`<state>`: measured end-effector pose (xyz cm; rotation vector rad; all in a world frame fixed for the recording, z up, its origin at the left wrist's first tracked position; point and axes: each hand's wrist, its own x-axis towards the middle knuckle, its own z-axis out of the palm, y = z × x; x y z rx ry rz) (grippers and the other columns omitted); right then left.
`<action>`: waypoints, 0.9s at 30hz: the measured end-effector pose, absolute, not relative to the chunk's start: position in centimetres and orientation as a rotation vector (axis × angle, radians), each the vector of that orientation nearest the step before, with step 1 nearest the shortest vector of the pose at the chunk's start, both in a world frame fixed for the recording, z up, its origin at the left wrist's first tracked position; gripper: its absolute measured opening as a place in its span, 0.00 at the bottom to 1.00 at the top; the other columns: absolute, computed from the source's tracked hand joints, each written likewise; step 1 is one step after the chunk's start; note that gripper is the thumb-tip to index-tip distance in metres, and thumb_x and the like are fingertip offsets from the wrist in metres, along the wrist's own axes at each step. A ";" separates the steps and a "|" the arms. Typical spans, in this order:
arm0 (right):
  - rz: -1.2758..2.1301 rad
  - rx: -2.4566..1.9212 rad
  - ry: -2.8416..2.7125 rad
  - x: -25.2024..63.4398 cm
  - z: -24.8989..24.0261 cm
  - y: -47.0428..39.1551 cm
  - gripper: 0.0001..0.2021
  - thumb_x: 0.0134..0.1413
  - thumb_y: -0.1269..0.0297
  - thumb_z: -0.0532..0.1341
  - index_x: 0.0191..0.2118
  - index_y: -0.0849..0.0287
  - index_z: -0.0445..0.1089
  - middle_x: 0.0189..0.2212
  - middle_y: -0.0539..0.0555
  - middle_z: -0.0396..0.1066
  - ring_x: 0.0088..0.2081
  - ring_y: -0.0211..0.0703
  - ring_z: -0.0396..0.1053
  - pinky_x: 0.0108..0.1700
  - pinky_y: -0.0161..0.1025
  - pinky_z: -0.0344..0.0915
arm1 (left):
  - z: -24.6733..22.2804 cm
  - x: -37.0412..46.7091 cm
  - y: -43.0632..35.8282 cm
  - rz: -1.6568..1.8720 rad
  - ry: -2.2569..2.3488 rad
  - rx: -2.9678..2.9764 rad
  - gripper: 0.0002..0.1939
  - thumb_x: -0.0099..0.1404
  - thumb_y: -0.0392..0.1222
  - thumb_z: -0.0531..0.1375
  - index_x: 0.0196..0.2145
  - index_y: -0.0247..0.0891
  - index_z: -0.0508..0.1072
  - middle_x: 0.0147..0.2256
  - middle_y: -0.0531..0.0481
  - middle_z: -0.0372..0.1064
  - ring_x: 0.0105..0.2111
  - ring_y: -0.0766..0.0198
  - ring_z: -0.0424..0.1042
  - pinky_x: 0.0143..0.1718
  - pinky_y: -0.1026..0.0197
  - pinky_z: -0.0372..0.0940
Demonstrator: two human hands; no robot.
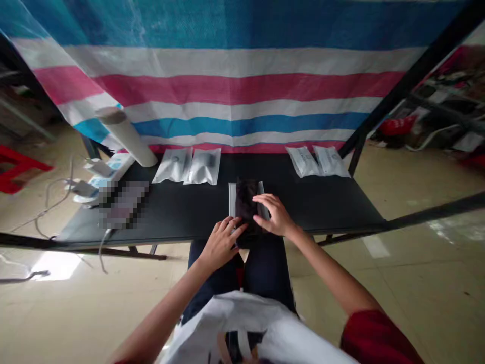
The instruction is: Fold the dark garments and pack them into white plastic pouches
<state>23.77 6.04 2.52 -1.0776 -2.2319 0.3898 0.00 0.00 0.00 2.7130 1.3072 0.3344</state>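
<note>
A dark, soft-looking folded item [246, 198] lies over a pale flat bag [232, 199] at the front middle of the black table. My left hand [221, 242] rests at the item's lower left edge, fingers spread. On the other side, my right hand [273, 215] touches its right edge with fingers apart. Neither hand grips anything that I can see. Two silvery packets [173, 165] lie behind and to the left, and two more white packets [304, 162] lie at the back right.
The black table [333, 202] ends just before my lap. At its left are a leaning white cylinder [131, 139], a power strip [109, 174] with plugs and a blurred phone-like object [125, 203] with a cable. A striped sheet [231, 86] hangs behind.
</note>
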 end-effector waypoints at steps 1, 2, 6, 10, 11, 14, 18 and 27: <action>0.400 -1.044 -2.330 23.9 1.9 4.8 0.32 0.50 0.52 0.65 0.60 0.60 0.64 0.58 0.61 0.67 0.62 0.55 0.60 0.62 0.53 0.55 | -0.3 -0.3 0.1 0.321 1.269 2.724 0.31 0.61 0.38 0.62 0.62 0.44 0.63 0.63 0.46 0.59 0.62 0.47 0.57 0.57 0.45 0.59; 0.407 -1.020 -2.409 24.0 1.3 3.6 0.36 0.46 0.51 0.67 0.61 0.58 0.63 0.60 0.61 0.65 0.63 0.57 0.58 0.63 0.55 0.53 | -0.6 -0.5 0.1 0.314 1.236 2.731 0.31 0.62 0.36 0.61 0.62 0.44 0.62 0.63 0.46 0.60 0.62 0.49 0.57 0.57 0.46 0.59; 0.402 -1.042 -2.522 24.1 -0.8 1.0 0.34 0.47 0.56 0.69 0.61 0.55 0.63 0.63 0.60 0.60 0.66 0.58 0.53 0.64 0.58 0.51 | -1.3 -0.9 0.0 0.350 1.174 2.716 0.31 0.62 0.31 0.58 0.62 0.44 0.62 0.62 0.46 0.61 0.63 0.52 0.56 0.59 0.48 0.58; 0.455 -1.065 -2.445 24.1 -1.6 1.5 0.24 0.54 0.68 0.65 0.57 0.54 0.68 0.61 0.58 0.64 0.64 0.53 0.58 0.63 0.56 0.55 | -1.2 -0.7 0.1 0.469 1.135 2.622 0.25 0.65 0.33 0.57 0.59 0.43 0.64 0.59 0.45 0.65 0.62 0.53 0.58 0.59 0.49 0.58; 0.491 -1.058 -2.416 24.1 -1.6 1.8 0.22 0.54 0.69 0.65 0.56 0.54 0.69 0.60 0.58 0.66 0.63 0.53 0.60 0.62 0.56 0.55 | -1.0 -0.6 0.3 0.515 1.135 2.578 0.22 0.66 0.36 0.57 0.57 0.42 0.65 0.57 0.45 0.67 0.61 0.54 0.60 0.58 0.49 0.58; 0.585 -1.096 -2.273 23.7 -1.4 2.6 0.19 0.56 0.64 0.64 0.53 0.57 0.70 0.54 0.60 0.72 0.58 0.53 0.66 0.59 0.53 0.59 | -0.9 -0.3 1.3 0.655 1.227 2.416 0.14 0.68 0.45 0.56 0.50 0.39 0.69 0.48 0.42 0.72 0.52 0.54 0.68 0.52 0.52 0.63; 0.668 -1.325 -1.995 22.4 -1.3 3.3 0.15 0.60 0.55 0.61 0.45 0.59 0.73 0.44 0.61 0.76 0.46 0.52 0.74 0.49 0.46 0.67 | -1.4 0.7 3.1 0.782 1.440 2.128 0.15 0.70 0.53 0.53 0.40 0.38 0.69 0.36 0.44 0.73 0.38 0.57 0.73 0.39 0.58 0.65; 0.267 -1.499 -1.766 20.3 -1.6 4.2 0.22 0.59 0.55 0.60 0.55 0.61 0.64 0.46 0.64 0.71 0.48 0.53 0.70 0.50 0.47 0.67 | -1.0 3.2 6.1 0.640 1.810 1.837 0.18 0.68 0.57 0.53 0.41 0.39 0.71 0.27 0.49 0.74 0.29 0.59 0.74 0.25 0.64 0.54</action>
